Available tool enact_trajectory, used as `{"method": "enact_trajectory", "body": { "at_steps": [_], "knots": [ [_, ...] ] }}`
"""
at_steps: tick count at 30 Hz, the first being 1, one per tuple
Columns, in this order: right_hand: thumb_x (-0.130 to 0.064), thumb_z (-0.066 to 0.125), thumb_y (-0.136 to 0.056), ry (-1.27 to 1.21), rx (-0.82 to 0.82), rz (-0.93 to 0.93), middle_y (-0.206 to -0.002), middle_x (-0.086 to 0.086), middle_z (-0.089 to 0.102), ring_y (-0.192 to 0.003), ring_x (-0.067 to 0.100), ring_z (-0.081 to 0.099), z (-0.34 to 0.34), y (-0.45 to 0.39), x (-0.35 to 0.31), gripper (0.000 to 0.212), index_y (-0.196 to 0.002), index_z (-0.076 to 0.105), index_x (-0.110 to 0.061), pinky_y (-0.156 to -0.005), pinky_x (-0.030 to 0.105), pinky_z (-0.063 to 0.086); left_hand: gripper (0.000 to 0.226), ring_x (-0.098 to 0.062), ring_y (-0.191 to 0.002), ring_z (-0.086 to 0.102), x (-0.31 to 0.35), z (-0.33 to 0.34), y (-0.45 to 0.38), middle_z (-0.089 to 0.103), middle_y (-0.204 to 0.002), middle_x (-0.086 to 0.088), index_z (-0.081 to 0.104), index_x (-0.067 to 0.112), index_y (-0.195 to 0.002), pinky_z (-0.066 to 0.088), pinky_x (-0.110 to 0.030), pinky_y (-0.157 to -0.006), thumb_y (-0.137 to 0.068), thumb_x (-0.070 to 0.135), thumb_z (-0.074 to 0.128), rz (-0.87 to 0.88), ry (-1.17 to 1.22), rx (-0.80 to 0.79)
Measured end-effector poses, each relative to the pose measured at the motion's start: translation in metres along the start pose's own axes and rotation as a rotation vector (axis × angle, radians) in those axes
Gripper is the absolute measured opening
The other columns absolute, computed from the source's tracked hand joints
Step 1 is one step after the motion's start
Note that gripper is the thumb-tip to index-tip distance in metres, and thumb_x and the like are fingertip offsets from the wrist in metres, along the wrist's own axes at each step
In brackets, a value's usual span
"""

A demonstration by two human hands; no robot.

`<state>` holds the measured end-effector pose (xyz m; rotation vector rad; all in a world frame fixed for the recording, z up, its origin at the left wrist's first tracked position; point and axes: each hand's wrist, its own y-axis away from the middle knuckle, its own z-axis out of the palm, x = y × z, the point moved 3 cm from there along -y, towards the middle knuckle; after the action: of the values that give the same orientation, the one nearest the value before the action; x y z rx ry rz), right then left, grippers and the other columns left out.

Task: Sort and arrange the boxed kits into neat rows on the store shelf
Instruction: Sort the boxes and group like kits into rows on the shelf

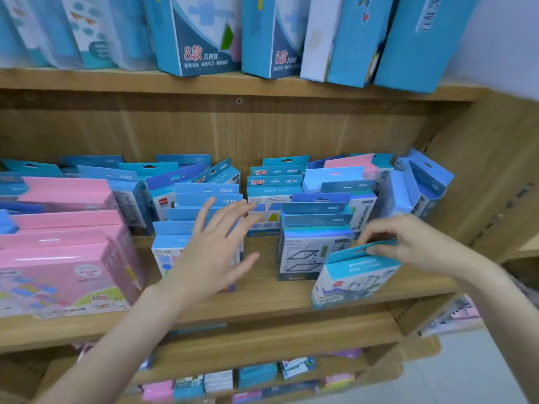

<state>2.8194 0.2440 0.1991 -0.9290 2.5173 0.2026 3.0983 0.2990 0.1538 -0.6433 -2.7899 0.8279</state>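
1. Both hands are being held over the middle wooden shelf (262, 301); the left hand (215, 252) is being kept open, its fingers spread and straight, in front of a row of blue hang-tab boxes (201, 211) near the centre of the view.
2. Whether the left fingertips are touching those boxes cannot be told, as the fingers are blurred.
3. At about four o'clock from the centre, a blue boxed kit (353, 275) is being pinched at its top hang-tab by the right hand (408, 243), with the fingers curled over the tab.
4. That kit is being held tilted, its lower edge lying at the front lip of the shelf, just beside a grey-fronted box (306, 255) printed with frame drawings, which is standing upright at the front of its own row.
5. Toward nine o'clock, pink boxed kits (67, 258) are being kept in a stacked row reaching the front edge.
6. Toward two o'clock, more blue boxes (420, 185) are being leaned against the side panel of the unit.
7. At twelve o'clock, tall blue and white boxes (201, 39) are being stood upright on the upper shelf (87, 83).
8. At six o'clock, small pink and blue packs (221, 383) are being stored on a lower shelf, blurred.
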Motion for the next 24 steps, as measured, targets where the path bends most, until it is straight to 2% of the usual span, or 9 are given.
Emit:
{"method": "enact_trajectory", "body": {
  "at_steps": [3, 5, 8, 10, 14, 17, 19, 21, 24],
  "knots": [
    [-0.003, 0.067, -0.08, 0.055, 0.058, 0.053, -0.081, -0.034, 0.062, -0.081, -0.009, 0.059, -0.012, 0.013, 0.022, 0.04, -0.07, 0.056, -0.04, -0.068, 0.008, 0.043, 0.057, -0.02, -0.128, 0.036, 0.02, 0.015, -0.014, 0.048, -0.135, -0.007, 0.044, 0.016, -0.128, 0.011, -0.046, -0.111, -0.082, 0.048, 0.045, 0.05, 0.029, -0.055],
    [-0.002, 0.067, -0.079, 0.079, 0.114, 0.092, -0.072, -0.023, 0.066, -0.08, -0.009, 0.058, -0.022, 0.02, 0.037, 0.039, -0.068, 0.056, -0.038, -0.068, 0.009, 0.042, 0.067, -0.023, -0.132, 0.031, 0.03, 0.023, -0.03, 0.043, -0.14, -0.011, 0.037, 0.015, -0.133, 0.008, -0.043, -0.111, -0.08, 0.056, 0.044, 0.046, 0.018, -0.093],
    [-0.001, 0.066, -0.08, 0.088, 0.176, 0.133, -0.074, -0.014, 0.066, -0.081, -0.007, 0.057, -0.033, 0.025, 0.055, 0.032, -0.069, 0.059, -0.031, -0.068, 0.008, 0.042, 0.092, -0.024, -0.142, 0.009, 0.039, 0.033, -0.061, 0.017, -0.153, -0.012, 0.011, 0.019, -0.147, -0.007, -0.041, -0.114, -0.077, 0.066, 0.049, -0.011, -0.038, -0.222],
    [-0.001, 0.066, -0.08, 0.084, 0.188, 0.147, -0.075, -0.014, 0.065, -0.079, -0.01, 0.057, -0.034, 0.022, 0.062, 0.028, -0.071, 0.06, -0.027, -0.067, 0.004, 0.041, 0.104, -0.02, -0.142, 0.005, 0.038, 0.04, -0.08, 0.013, -0.153, -0.009, -0.004, 0.02, -0.147, -0.013, -0.041, -0.113, -0.074, 0.068, 0.053, -0.046, -0.079, -0.352],
    [-0.004, 0.064, -0.082, 0.07, 0.181, 0.158, -0.077, -0.014, 0.063, -0.077, -0.001, 0.06, -0.031, 0.015, 0.069, 0.028, -0.072, 0.058, -0.029, -0.068, 0.003, 0.042, 0.105, -0.024, -0.134, 0.023, 0.038, 0.043, -0.102, 0.032, -0.138, -0.01, 0.003, 0.02, -0.146, -0.005, -0.037, -0.112, -0.071, 0.067, 0.059, -0.058, -0.049, -0.455],
    [-0.005, 0.063, -0.083, 0.069, 0.157, 0.164, -0.078, -0.018, 0.061, -0.079, -0.004, 0.058, -0.033, 0.012, 0.073, 0.027, -0.073, 0.058, -0.029, -0.067, 0.004, 0.043, 0.105, -0.029, -0.129, 0.025, 0.04, 0.04, -0.099, 0.028, -0.134, -0.007, 0.007, 0.022, -0.145, 0.021, -0.037, -0.108, -0.068, 0.061, 0.067, -0.139, 0.055, -0.512],
    [-0.005, 0.063, -0.083, 0.074, 0.137, 0.17, -0.079, -0.02, 0.06, -0.076, -0.006, 0.057, -0.035, 0.01, 0.075, 0.026, -0.074, 0.058, -0.029, -0.066, 0.004, 0.043, 0.111, -0.029, -0.127, 0.027, 0.039, 0.033, -0.095, 0.024, -0.134, -0.006, -0.001, 0.027, -0.146, 0.029, -0.039, -0.104, -0.067, 0.059, 0.07, -0.193, 0.083, -0.537],
    [-0.005, 0.062, -0.084, 0.065, 0.121, 0.167, -0.079, -0.021, 0.06, -0.076, -0.007, 0.056, -0.036, 0.009, 0.076, 0.024, -0.075, 0.059, -0.026, -0.065, 0.004, 0.042, 0.109, -0.027, -0.125, 0.028, 0.031, 0.026, -0.087, 0.029, -0.135, -0.004, -0.003, 0.027, -0.146, 0.021, -0.036, -0.106, -0.069, 0.059, 0.068, -0.204, 0.018, -0.557],
    [-0.005, 0.062, -0.084, 0.05, 0.11, 0.148, -0.079, -0.02, 0.06, -0.077, -0.006, 0.056, -0.035, 0.005, 0.073, 0.017, -0.078, 0.061, -0.021, -0.064, 0.003, 0.042, 0.093, -0.018, -0.124, 0.039, 0.015, 0.017, -0.077, 0.045, -0.136, 0.005, 0.017, 0.026, -0.144, 0.002, -0.032, -0.106, -0.072, 0.064, 0.061, -0.096, -0.153, -0.525]
  ]
}}
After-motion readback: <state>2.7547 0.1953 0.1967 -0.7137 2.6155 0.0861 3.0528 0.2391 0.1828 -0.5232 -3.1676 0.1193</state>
